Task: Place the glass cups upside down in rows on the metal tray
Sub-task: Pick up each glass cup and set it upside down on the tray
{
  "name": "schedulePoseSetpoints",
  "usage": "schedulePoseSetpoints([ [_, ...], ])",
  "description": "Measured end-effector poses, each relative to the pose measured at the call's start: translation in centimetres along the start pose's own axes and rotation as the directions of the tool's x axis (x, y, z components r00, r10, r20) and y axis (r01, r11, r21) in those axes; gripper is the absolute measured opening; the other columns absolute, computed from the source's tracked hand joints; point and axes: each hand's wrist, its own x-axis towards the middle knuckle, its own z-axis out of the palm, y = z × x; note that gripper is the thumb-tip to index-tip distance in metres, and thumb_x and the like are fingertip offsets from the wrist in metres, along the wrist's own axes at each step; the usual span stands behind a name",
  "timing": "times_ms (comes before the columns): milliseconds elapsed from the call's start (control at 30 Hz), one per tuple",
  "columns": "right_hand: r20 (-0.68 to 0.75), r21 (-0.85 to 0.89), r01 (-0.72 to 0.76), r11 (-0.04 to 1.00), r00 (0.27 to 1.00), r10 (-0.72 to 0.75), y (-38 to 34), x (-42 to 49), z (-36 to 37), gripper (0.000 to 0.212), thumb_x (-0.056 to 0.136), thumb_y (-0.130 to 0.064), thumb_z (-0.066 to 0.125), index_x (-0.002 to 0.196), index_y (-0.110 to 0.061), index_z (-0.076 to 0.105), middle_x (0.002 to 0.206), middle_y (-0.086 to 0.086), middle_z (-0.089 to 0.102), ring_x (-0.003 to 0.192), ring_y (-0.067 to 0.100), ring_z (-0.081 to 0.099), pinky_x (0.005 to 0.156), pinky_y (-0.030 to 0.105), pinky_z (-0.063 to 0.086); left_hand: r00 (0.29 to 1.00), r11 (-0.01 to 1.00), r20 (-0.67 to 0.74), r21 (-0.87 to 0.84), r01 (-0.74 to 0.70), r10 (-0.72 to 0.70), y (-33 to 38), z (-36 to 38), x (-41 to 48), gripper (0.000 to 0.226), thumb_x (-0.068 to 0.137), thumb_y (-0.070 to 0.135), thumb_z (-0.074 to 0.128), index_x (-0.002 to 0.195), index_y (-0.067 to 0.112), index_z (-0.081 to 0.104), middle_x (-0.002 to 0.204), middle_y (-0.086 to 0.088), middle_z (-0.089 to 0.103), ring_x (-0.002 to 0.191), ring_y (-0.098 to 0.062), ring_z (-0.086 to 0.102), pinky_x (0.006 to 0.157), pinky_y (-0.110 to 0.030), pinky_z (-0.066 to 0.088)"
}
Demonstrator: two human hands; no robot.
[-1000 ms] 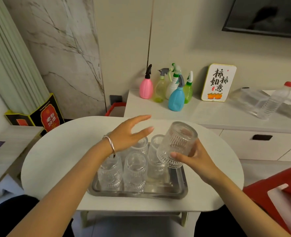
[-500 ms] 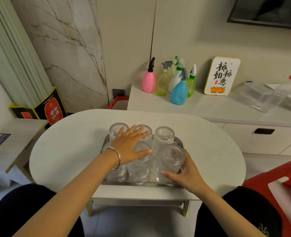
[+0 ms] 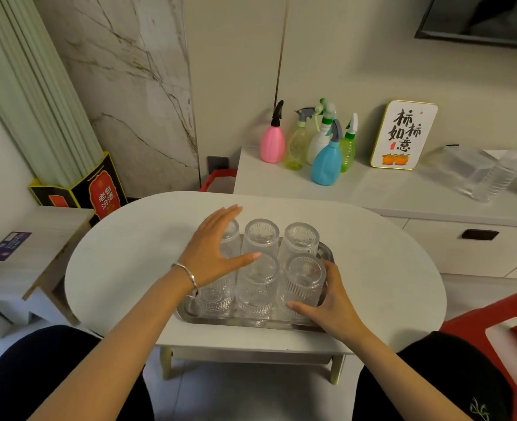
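Several ribbed glass cups stand upside down in two rows on the metal tray [image 3: 251, 323], which rests on the oval white table [image 3: 123, 256]. My right hand [image 3: 334, 305] wraps around the front right cup [image 3: 304, 279], thumb at its lower front and fingers behind; the cup stands on the tray. My left hand [image 3: 214, 256] hovers flat with fingers spread over the left cups and hides part of the back left cup [image 3: 232, 238] and the front left cup [image 3: 214, 294]. The back middle cup [image 3: 261, 235] and back right cup [image 3: 301, 238] are fully in view.
A white cabinet [image 3: 403, 196] behind the table carries several spray bottles [image 3: 327, 162], a small sign [image 3: 403, 135] and a clear water bottle [image 3: 500, 174]. A red chair [image 3: 494, 317] sits at the right and a low side table [image 3: 38, 238] at the left.
My right hand brought the raised cup down, turned it over and set it at the tray's front right. My left hand lowered over the cups and shifted slightly left.
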Motion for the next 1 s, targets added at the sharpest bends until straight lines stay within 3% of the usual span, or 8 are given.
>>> schedulePoseSetpoints([
  [133, 0.018, -0.020, 0.079, 0.997, 0.997, -0.078, 0.1, 0.4, -0.7, 0.116, 0.050, -0.061, 0.082, 0.136, -0.049, 0.004, 0.142, -0.018, 0.017, 0.134, -0.009, 0.024, 0.107, 0.005, 0.027, 0.971, 0.966, 0.121, -0.132, 0.221, -0.206, -2.8, -1.5, -1.9, 0.129, 0.042, 0.074, 0.071, 0.136, 0.049, -0.013, 0.155, 0.014, -0.007, 0.132, 0.000, 0.004, 0.107, -0.034, 0.021],
  [233, 0.114, -0.009, 0.059, 0.998, 0.992, -0.057, 0.5, 1.3, -1.3, 0.132, 0.050, -0.060, 0.084, 0.139, -0.052, -0.013, 0.150, -0.026, 0.004, 0.138, -0.014, 0.012, 0.103, -0.002, 0.020, 0.928, 0.944, 0.276, -0.146, 0.296, -0.248, -4.2, -1.5, -3.1, 0.135, 0.037, 0.069, 0.076, 0.124, 0.055, -0.026, 0.150, 0.019, -0.007, 0.129, -0.001, 0.006, 0.108, -0.035, 0.023],
  [333, 0.198, -0.018, 0.046, 0.999, 0.979, -0.042, 0.9, 2.0, -1.6, 0.140, 0.050, -0.058, 0.085, 0.141, -0.049, -0.020, 0.149, -0.037, -0.003, 0.134, -0.023, 0.007, 0.099, -0.006, 0.017, 0.897, 0.938, 0.376, -0.160, 0.309, -0.231, -4.9, -0.8, -3.6, 0.135, 0.038, 0.065, 0.079, 0.119, 0.056, -0.029, 0.138, 0.029, 0.000, 0.128, 0.001, 0.015, 0.103, -0.024, 0.026],
  [467, 0.271, -0.046, 0.071, 0.996, 0.961, -0.056, 1.1, 2.5, -1.4, 0.140, 0.056, -0.044, 0.088, 0.147, -0.032, -0.017, 0.147, -0.043, -0.003, 0.138, -0.018, 0.010, 0.106, 0.000, 0.016, 0.903, 0.947, 0.373, -0.150, 0.286, -0.213, -5.4, -0.4, -3.7, 0.124, 0.043, 0.055, 0.084, 0.111, 0.072, -0.019, 0.119, 0.048, 0.014, 0.106, 0.025, 0.028, 0.080, 0.006, 0.030],
  [567, 0.263, -0.062, 0.078, 0.995, 0.963, -0.059, 1.1, 2.5, -1.3, 0.137, 0.056, -0.044, 0.088, 0.148, -0.033, -0.013, 0.144, -0.047, -0.001, 0.137, -0.018, 0.012, 0.105, -0.002, 0.017, 0.920, 0.954, 0.330, -0.132, 0.269, -0.214, -5.3, -0.3, -3.7, 0.121, 0.044, 0.055, 0.083, 0.112, 0.073, -0.015, 0.113, 0.048, 0.017, 0.100, 0.028, 0.027, 0.071, 0.009, 0.030],
  [667, 0.244, -0.073, 0.085, 0.994, 0.967, -0.065, 1.2, 2.5, -1.4, 0.135, 0.055, -0.047, 0.088, 0.147, -0.037, -0.012, 0.142, -0.050, -0.001, 0.134, -0.023, 0.012, 0.102, -0.004, 0.017, 0.930, 0.954, 0.301, -0.141, 0.263, -0.212, -5.2, 0.1, -3.6, 0.118, 0.045, 0.053, 0.083, 0.112, 0.073, -0.012, 0.115, 0.044, 0.020, 0.103, 0.022, 0.033, 0.069, 0.010, 0.031],
  [800, 0.244, -0.062, 0.074, 0.995, 0.968, -0.057, 1.4, 2.5, -1.6, 0.136, 0.055, -0.045, 0.088, 0.147, -0.038, -0.013, 0.144, -0.048, 0.002, 0.136, -0.020, 0.014, 0.101, -0.004, 0.019, 0.941, 0.961, 0.265, -0.122, 0.250, -0.211, -5.0, 0.6, -3.4, 0.121, 0.049, 0.050, 0.084, 0.122, 0.058, -0.012, 0.127, 0.027, 0.023, 0.115, 0.000, 0.035, 0.071, 0.009, 0.031],
  [1000, 0.251, -0.068, 0.069, 0.995, 0.967, -0.050, 1.3, 2.6, -2.0, 0.137, 0.056, -0.043, 0.088, 0.149, -0.028, -0.012, 0.146, -0.046, 0.000, 0.138, -0.018, 0.013, 0.103, -0.003, 0.017, 0.953, 0.974, 0.250, -0.102, 0.203, -0.172, -4.7, 0.9, -3.1, 0.119, 0.049, 0.050, 0.084, 0.121, 0.060, -0.010, 0.148, 0.006, 0.018, 0.121, -0.009, 0.037, 0.081, 0.002, 0.034],
])
